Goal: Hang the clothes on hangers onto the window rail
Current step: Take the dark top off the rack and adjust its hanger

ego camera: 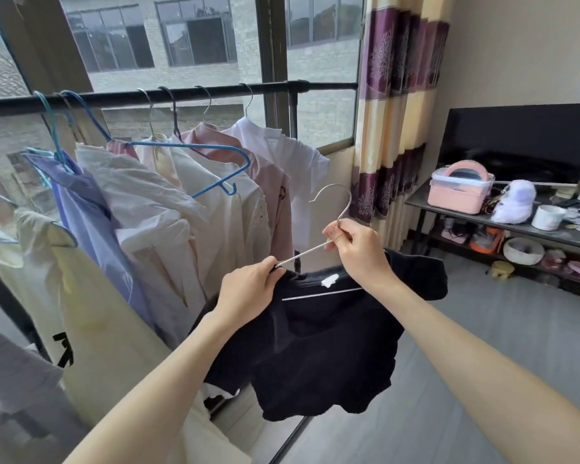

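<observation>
A black garment [318,343] with a white neck label hangs partly on a silver wire hanger [335,199], held in mid-air below the rail. My left hand [248,289] grips the garment's collar edge where the hanger arm enters it. My right hand [355,249] pinches the hanger at its neck, hook pointing up. The black window rail [215,92] runs across the window above. Several shirts hang from it: a blue one [91,209], white ones [154,209], a pink one [268,175] and a white one [302,162] at the right end.
An empty blue hanger [195,152] hangs over the shirts. A striped purple and cream curtain [395,122] hangs right of the window. A dark shelf table [549,229] carries a pink box [459,192], a plush toy and a white tub. Grey floor lies below.
</observation>
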`<state>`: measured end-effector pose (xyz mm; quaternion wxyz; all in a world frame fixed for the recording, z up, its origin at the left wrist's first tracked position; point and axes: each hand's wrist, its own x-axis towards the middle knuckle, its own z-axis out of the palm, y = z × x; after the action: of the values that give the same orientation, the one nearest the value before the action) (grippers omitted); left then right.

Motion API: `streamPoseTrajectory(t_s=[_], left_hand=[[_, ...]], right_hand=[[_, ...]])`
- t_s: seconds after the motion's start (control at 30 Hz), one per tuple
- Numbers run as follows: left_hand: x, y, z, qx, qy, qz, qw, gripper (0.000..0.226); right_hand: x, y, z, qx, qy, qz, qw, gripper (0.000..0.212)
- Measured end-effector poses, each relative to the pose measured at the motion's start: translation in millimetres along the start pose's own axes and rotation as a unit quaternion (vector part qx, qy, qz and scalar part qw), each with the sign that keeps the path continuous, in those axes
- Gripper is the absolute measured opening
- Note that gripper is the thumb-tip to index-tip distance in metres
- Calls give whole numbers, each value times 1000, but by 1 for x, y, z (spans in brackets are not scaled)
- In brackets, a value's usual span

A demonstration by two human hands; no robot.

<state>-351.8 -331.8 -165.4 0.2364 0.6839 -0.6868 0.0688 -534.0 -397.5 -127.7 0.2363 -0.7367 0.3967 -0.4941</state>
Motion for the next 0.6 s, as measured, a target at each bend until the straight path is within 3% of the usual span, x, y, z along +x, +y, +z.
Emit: streamPoseTrajectory(t_s=[0.13,0.2,0.27,0.37,0.43,0.6], left_hand=[[3,-7,-4,-6,27,-37,999,26],[2,-13,-7,-9,37,-45,998,25],[2,-18,-10,-22,47,-57,997,24],[3,-20,-10,-32,67,-68,995,23],[2,-18,-9,-15,87,-59,994,23],[0,-19,-6,44,118,-30,992,23]], right_hand=[[-9,7,-6,-48,104,-35,993,23],[-18,22,-11,-113,179,6,977,28],[-24,37,-14,-159,169,112,966,42],[-26,49,-11,-168,85,217,958,51],[-23,48,-8,-147,91,216,961,40],[-14,33,-14,-89,195,134,967,21]])
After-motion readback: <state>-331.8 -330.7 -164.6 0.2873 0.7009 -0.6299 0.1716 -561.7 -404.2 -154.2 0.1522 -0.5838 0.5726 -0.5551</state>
